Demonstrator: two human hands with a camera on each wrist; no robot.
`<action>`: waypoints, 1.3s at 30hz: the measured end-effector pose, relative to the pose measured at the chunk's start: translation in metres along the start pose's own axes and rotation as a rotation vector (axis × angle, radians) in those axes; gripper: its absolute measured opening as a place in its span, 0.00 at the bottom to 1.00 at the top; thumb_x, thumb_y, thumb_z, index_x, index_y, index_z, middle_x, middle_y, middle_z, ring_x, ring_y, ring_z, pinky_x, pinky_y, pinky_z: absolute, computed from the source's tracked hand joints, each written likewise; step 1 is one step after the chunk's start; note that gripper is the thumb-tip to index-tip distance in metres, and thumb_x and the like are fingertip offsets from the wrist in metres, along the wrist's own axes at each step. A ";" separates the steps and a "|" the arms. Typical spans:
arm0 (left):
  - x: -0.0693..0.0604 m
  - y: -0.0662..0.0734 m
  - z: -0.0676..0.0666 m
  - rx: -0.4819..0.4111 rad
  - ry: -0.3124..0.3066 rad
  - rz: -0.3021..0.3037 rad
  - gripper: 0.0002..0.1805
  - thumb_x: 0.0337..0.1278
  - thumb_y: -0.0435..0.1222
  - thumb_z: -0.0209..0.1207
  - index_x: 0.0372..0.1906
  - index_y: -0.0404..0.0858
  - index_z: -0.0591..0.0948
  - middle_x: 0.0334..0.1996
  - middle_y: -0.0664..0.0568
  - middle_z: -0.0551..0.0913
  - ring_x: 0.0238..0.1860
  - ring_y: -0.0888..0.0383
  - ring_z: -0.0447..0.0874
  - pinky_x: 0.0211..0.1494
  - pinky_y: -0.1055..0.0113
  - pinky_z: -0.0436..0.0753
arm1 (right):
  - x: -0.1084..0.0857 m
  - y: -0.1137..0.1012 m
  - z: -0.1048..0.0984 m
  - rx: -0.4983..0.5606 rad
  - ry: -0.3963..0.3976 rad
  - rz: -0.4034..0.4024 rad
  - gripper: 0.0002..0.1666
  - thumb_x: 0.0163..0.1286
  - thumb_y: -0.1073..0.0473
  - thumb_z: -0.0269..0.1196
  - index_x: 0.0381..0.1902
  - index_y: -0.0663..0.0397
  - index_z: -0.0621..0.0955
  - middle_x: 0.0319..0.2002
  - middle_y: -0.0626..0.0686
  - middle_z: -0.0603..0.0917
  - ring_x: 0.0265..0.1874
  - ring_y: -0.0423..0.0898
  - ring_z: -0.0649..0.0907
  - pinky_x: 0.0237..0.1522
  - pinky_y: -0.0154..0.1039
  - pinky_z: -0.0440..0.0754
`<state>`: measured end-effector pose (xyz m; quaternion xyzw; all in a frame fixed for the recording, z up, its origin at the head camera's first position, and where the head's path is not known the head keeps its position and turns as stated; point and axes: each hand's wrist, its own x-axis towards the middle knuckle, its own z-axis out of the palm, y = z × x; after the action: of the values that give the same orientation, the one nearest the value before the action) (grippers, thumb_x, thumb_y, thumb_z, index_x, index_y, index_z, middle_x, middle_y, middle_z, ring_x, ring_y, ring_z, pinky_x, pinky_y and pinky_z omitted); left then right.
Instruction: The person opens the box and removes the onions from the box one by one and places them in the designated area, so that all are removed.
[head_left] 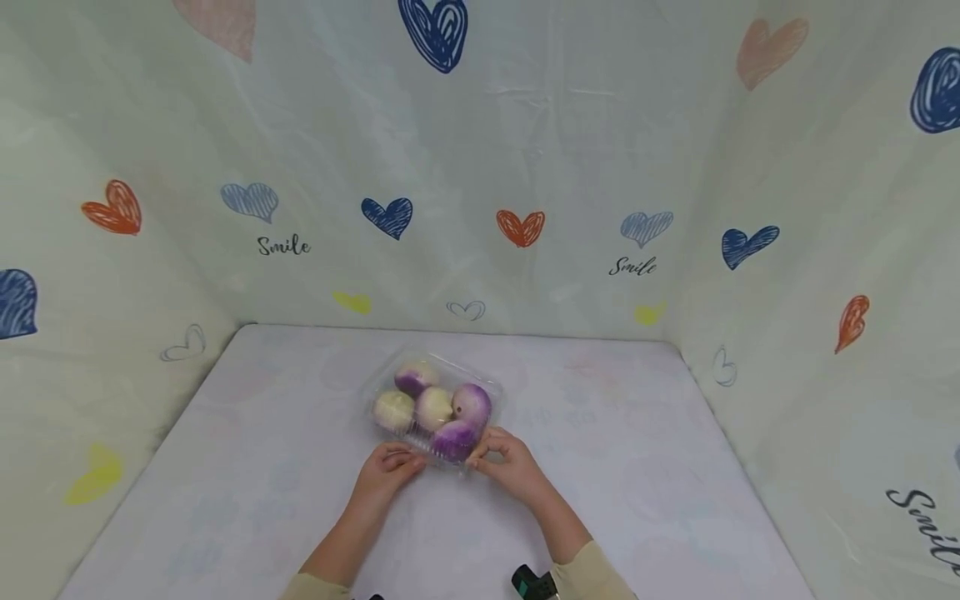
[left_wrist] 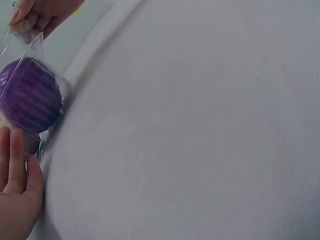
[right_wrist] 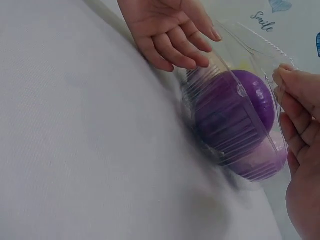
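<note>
Clear plastic box point(head_left: 461, 367) of roundish purple-and-white veggies point(head_left: 433, 408) sat on the surface point(head_left: 637, 467), right hand point(head_left: 512, 467) pinching its corner, left hand point(head_left: 384, 475) just loosely straight-fingered by the front.

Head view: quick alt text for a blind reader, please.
A clear box of five cream and purple vegetables sits on a white table; the right hand pinches its near right corner, the left hand is at its near edge.

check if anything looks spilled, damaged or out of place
Nothing looks spilled or plainly damaged: five turnip-like vegetables sit inside the clear container. It just lies askew to the back edge of the table while the right hand pinches its edge.
</note>
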<state>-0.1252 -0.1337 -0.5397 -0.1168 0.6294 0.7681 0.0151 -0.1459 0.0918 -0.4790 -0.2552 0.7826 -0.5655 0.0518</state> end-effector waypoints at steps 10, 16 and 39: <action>-0.005 0.007 -0.033 -0.003 0.095 -0.006 0.18 0.55 0.22 0.63 0.49 0.26 0.70 0.30 0.52 0.86 0.34 0.64 0.84 0.44 0.74 0.82 | -0.001 0.000 0.000 0.042 -0.081 -0.120 0.03 0.65 0.72 0.62 0.31 0.67 0.80 0.32 0.63 0.78 0.41 0.43 0.75 0.47 0.52 0.75; -0.008 0.012 -0.049 -0.001 0.125 0.036 0.17 0.55 0.20 0.61 0.48 0.25 0.69 0.27 0.57 0.84 0.33 0.66 0.83 0.43 0.75 0.81 | 0.001 0.022 0.003 0.052 -0.108 -0.138 0.05 0.67 0.72 0.60 0.30 0.64 0.79 0.32 0.61 0.77 0.40 0.41 0.75 0.46 0.49 0.76; -0.019 0.023 -0.086 0.026 0.220 -0.009 0.15 0.57 0.22 0.61 0.45 0.32 0.68 0.27 0.60 0.82 0.33 0.67 0.81 0.44 0.76 0.81 | 0.024 -0.005 -0.025 0.095 -0.107 -0.288 0.07 0.69 0.78 0.54 0.34 0.65 0.74 0.34 0.54 0.75 0.39 0.43 0.74 0.44 0.38 0.75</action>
<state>-0.0971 -0.2194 -0.5293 -0.2030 0.6365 0.7425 -0.0493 -0.1739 0.1014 -0.4607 -0.3918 0.7064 -0.5890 0.0237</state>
